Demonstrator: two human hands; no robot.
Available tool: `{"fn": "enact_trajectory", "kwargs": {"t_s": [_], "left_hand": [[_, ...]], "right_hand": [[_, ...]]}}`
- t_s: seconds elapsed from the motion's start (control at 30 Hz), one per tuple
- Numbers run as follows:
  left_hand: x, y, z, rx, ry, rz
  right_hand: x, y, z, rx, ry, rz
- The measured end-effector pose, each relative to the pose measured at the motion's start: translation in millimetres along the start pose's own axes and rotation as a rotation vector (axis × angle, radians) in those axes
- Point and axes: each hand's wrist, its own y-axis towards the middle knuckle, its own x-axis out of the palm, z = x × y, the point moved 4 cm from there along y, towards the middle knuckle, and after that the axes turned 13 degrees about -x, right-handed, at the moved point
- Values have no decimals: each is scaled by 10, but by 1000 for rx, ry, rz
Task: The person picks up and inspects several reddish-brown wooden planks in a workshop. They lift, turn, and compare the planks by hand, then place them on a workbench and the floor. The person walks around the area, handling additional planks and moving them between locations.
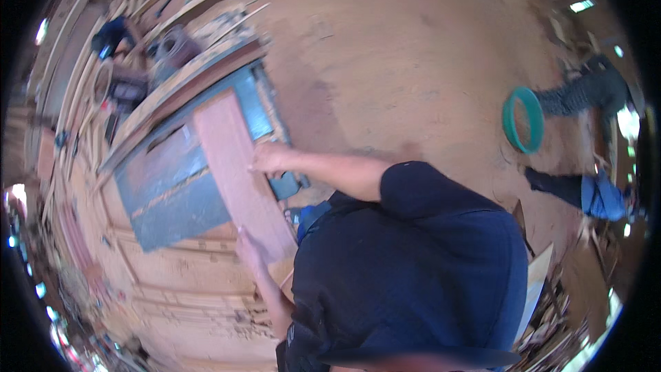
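A flat pinkish wooden board (pixel 231 151) lies slantwise over a blue-grey metal machine table (pixel 186 210). My right hand (pixel 272 158) grips the board's right edge near its middle, thumb and fingers closed at that edge. Lower down, my left hand (pixel 250 251) holds the board by its left edge close to the near end. Some blur softens the fingertips of both hands. A narrow slot runs across the metal table on the left of the board, and the board covers part of the table's surface.
A timber beam (pixel 186 93) runs along the table's far side, with a dark cylindrical motor-like part (pixel 177 48) behind it. Stacked wooden pieces (pixel 186 303) lie at lower left. At right stand a green basin (pixel 523 120) and other people's legs (pixel 575 100). Scrap wood (pixel 558 303) lies at lower right.
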Motion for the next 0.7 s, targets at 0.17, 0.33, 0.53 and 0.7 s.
{"fn": "enact_trajectory", "kwargs": {"t_s": [0.17, 0.33, 0.53, 0.7], "left_hand": [[-34, 126, 133, 143, 183, 207], [-21, 123, 105, -122, 55, -37], [106, 349, -241, 251, -198, -36], [97, 211, -34, -19, -407, -184]], "right_hand": [[16, 78, -103, -41, 86, 116], [-79, 91, -228, 153, 58, 25], [76, 158, -119, -34, -3, 45], [5, 94, -9, -44, -76, 75]]}}
